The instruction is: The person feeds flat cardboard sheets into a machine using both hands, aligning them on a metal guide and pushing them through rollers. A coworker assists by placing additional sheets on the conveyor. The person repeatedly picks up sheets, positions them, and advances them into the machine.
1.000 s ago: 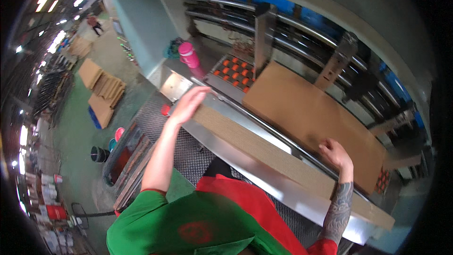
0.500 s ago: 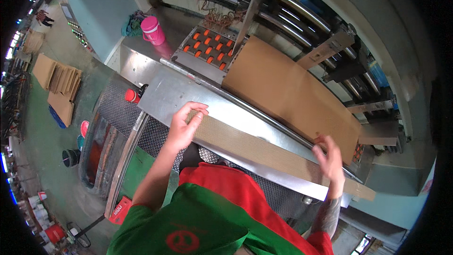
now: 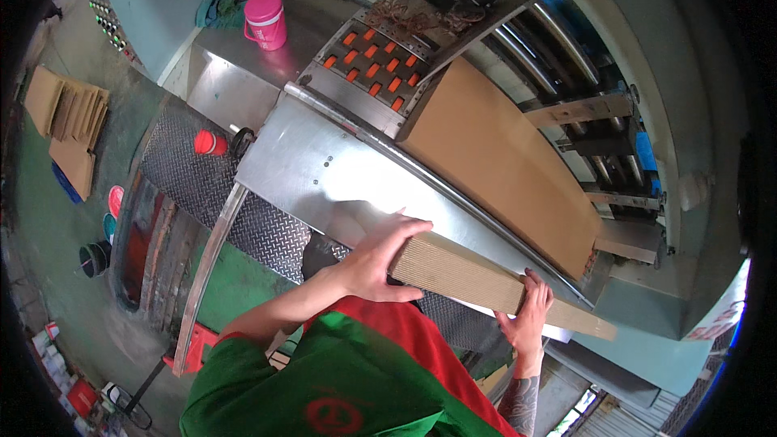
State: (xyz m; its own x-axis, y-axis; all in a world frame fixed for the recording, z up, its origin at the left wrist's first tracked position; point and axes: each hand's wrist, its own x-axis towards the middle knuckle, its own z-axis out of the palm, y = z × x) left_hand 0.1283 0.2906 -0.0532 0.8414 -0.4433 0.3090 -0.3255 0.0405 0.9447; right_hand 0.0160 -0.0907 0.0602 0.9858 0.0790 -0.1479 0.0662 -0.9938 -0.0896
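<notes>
Stack of corrugated cardboard (image 3: 461, 272), clasped at left end by left hand (image 3: 379, 256), farther along by right hand (image 3: 530, 316); wide spacing likely keeps it steady.

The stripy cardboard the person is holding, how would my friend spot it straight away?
Find the long, shiny metal table with a rail along its far edge and a big cardboard slab beyond. On the near side, the left hand and right hand grip the stripy cardboard. Fine lines cover it, while the slab's top is plain.
</notes>
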